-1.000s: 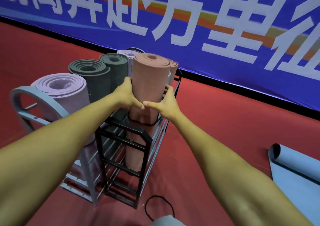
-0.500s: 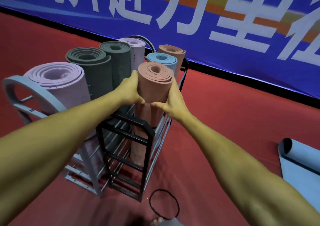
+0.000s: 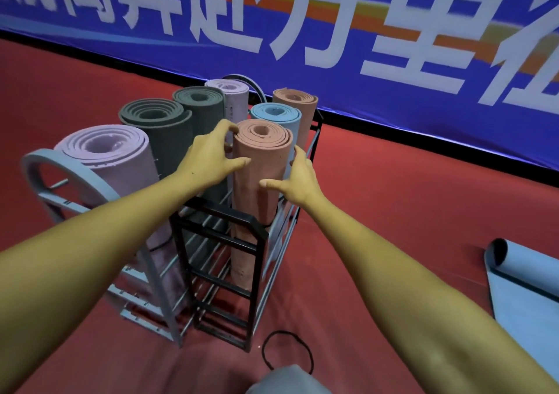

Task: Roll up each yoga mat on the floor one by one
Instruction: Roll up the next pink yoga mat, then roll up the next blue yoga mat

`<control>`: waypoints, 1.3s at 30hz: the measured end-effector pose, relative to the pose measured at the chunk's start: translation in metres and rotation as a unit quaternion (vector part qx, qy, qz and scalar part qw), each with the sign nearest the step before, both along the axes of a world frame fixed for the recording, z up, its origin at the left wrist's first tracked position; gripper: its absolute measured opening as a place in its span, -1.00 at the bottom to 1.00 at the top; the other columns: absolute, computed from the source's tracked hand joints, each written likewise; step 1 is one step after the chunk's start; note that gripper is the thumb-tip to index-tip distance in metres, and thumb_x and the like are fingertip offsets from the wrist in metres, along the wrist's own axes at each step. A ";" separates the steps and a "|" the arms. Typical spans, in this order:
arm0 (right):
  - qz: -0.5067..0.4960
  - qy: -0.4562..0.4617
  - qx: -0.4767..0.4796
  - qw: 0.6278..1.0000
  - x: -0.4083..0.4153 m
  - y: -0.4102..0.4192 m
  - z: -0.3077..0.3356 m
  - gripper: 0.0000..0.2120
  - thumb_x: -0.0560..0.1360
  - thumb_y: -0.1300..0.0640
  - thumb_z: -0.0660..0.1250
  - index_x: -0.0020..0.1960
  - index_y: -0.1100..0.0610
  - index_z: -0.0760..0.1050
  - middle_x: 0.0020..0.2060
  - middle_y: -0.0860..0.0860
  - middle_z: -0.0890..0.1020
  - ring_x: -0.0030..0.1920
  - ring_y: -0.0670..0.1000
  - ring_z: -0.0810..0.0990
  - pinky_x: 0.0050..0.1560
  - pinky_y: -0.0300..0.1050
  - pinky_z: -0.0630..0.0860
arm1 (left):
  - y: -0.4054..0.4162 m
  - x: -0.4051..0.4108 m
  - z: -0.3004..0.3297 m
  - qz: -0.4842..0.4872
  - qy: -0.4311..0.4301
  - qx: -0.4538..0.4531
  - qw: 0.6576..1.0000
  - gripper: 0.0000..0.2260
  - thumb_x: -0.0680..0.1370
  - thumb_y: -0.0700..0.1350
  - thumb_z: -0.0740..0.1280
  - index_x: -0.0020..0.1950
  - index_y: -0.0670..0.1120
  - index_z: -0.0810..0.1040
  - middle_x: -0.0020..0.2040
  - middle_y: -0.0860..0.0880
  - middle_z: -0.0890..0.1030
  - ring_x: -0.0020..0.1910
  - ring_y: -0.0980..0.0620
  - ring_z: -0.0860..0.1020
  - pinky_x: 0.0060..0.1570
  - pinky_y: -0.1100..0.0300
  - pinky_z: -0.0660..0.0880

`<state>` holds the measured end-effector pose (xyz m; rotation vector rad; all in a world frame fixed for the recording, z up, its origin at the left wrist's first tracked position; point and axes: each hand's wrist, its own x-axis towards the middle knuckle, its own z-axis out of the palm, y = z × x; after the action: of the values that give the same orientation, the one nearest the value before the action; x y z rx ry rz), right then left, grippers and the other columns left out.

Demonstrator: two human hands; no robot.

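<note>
1. Seven rolled mats stand upright in the storage rack (image 3: 242, 233), so most of the rolling looks done. Counting from the rack's near black frame: the pink mat (image 3: 260, 170) stands just behind that frame; behind it are a blue mat (image 3: 276, 115) and a second pink mat (image 3: 298, 98); on the left side of the rack stand a lilac mat (image 3: 112, 157), two dark green mats (image 3: 160, 121) and a pale lilac mat (image 3: 230, 91) at the back.

2. At least one job is left, as I judge it: a blue floor mat (image 3: 526, 275) lies on the red floor (image 3: 393, 212) well to the right of the rack, with only its near end curled over. A black elastic loop (image 3: 287, 354) lies on the floor just in front of the rack, probably a tie for a rolled mat.

3. The pink mat is seated in its rack slot, its lower end down inside the frame. I judge this step to be almost finished.

4. The left hand (image 3: 208, 157) is on the mat's left side near the top, its fingers (image 3: 227, 129) spread and lightly bent, touching the roll, not wrapped round it.

5. The right hand (image 3: 298, 179) is against the mat's right side, a little lower, fingers extended along the roll, thumb pointing across its front. Neither hand clasps the mat.
</note>
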<state>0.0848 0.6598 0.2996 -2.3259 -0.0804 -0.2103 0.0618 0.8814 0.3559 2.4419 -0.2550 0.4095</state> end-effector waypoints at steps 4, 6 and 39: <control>-0.001 -0.029 -0.002 1.000 -0.013 -0.002 0.005 0.15 0.37 -0.23 0.62 0.69 0.08 0.00 0.53 0.19 0.30 0.50 0.23 0.38 0.41 0.26 0.45 | 0.008 -0.008 0.011 0.005 0.004 0.037 0.999 -0.39 0.48 0.11 0.57 0.49 0.13 0.44 0.25 -0.09 0.66 0.13 -0.16 0.65 0.19 -0.11 0.56; 0.012 -0.025 0.000 1.000 -0.021 -0.001 0.010 0.10 0.42 -0.21 0.59 0.69 0.09 0.00 0.54 0.20 0.29 0.50 0.21 0.39 0.42 0.24 0.45 | 0.009 -0.013 0.017 0.010 0.007 0.050 0.999 -0.38 0.48 0.10 0.56 0.50 0.15 0.42 0.28 -0.08 0.65 0.21 -0.18 0.63 0.20 -0.15 0.56; -0.182 0.051 -0.070 0.979 -0.376 -0.549 -0.106 -0.75 0.62 -0.03 0.42 0.25 0.02 0.57 0.02 -0.16 0.67 -0.02 -0.13 0.65 0.05 -0.19 0.53 | -0.545 -0.191 -0.112 -0.461 0.199 0.019 0.865 -0.99 0.58 -0.18 0.46 -0.02 -0.08 0.66 -0.22 -0.03 0.74 -0.38 0.10 0.64 -0.40 0.37 0.45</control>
<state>-0.2907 0.1107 0.1935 -2.4736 0.3962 -0.2745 -0.1294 0.3363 0.2435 2.0611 -1.1691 -0.5170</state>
